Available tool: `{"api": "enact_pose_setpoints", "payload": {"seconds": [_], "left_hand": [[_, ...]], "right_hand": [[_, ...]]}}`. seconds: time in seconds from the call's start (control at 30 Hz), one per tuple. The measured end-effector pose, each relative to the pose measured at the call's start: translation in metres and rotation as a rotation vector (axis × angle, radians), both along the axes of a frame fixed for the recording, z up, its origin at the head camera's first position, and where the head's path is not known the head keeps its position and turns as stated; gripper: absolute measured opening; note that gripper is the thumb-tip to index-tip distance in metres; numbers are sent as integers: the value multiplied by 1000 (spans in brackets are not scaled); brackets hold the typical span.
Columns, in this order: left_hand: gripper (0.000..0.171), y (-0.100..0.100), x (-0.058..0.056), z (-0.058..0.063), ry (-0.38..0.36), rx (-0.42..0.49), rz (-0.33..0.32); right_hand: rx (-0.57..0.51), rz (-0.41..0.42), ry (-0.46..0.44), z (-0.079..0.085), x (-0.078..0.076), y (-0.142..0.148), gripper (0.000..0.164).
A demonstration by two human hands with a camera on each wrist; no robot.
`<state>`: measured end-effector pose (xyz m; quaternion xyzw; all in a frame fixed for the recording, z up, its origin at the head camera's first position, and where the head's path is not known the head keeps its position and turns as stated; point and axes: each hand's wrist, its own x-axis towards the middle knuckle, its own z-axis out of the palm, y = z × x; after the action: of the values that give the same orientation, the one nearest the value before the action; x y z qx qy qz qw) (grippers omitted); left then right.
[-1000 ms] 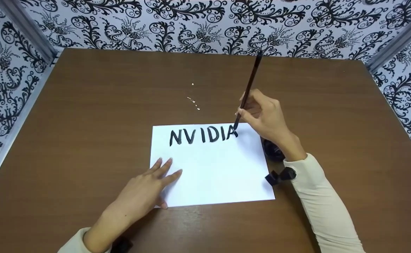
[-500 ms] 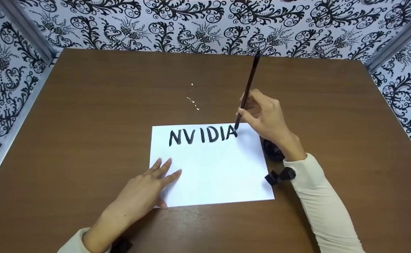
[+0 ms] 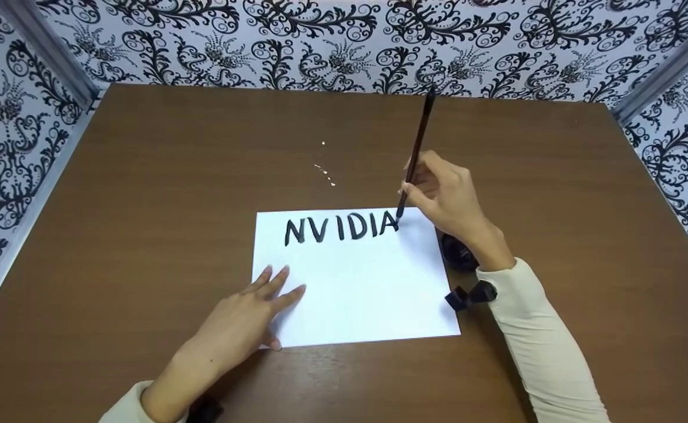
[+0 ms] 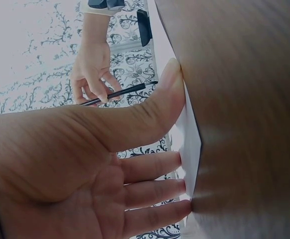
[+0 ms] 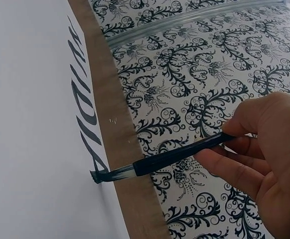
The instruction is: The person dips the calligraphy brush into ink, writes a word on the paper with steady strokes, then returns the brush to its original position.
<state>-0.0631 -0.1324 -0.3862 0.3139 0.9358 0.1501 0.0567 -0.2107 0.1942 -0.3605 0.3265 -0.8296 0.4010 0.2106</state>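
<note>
My right hand (image 3: 446, 191) pinches a dark paintbrush (image 3: 419, 141) between thumb and fingers, its handle leaning up and away. In the right wrist view the bristles (image 5: 116, 174), black at the tip, meet the foot of the letter A. White paper (image 3: 361, 288) lies on the table with NVIDIA (image 3: 341, 228) in black brush strokes along its top. My left hand (image 3: 244, 320) rests on the paper's lower left with fingers spread and straight. The left wrist view shows its thumb (image 4: 170, 94) and fingertips at the sheet's edge.
A round black jar (image 3: 458, 252) stands beside the paper's right edge, partly under my right wrist. Small white flecks (image 3: 324, 171) lie on the brown table (image 3: 173, 176) beyond the sheet. Patterned black-and-white panels (image 3: 320, 47) with grey strips border the table.
The brush tip has slid slightly down and right along the A's right leg to its foot. The left hand stays in place on the paper.
</note>
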Motion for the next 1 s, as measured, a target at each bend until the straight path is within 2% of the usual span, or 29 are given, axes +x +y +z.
{"api": "enact_pose_setpoints", "payload": {"seconds": [0.47, 0.67, 0.83, 1.0], "left_hand": [[80, 1, 3, -1, -20, 11, 4], [81, 2, 2, -1, 4, 14, -4], [82, 2, 0, -1, 17, 15, -14], [80, 0, 0, -2, 13, 21, -7]], "right_hand": [[-3, 9, -4, -2, 4, 2, 18], [-49, 5, -26, 5, 6, 4, 20], [-114, -7, -37, 24, 14, 7, 23], [-147, -55, -17, 59, 33, 10, 28]]}}
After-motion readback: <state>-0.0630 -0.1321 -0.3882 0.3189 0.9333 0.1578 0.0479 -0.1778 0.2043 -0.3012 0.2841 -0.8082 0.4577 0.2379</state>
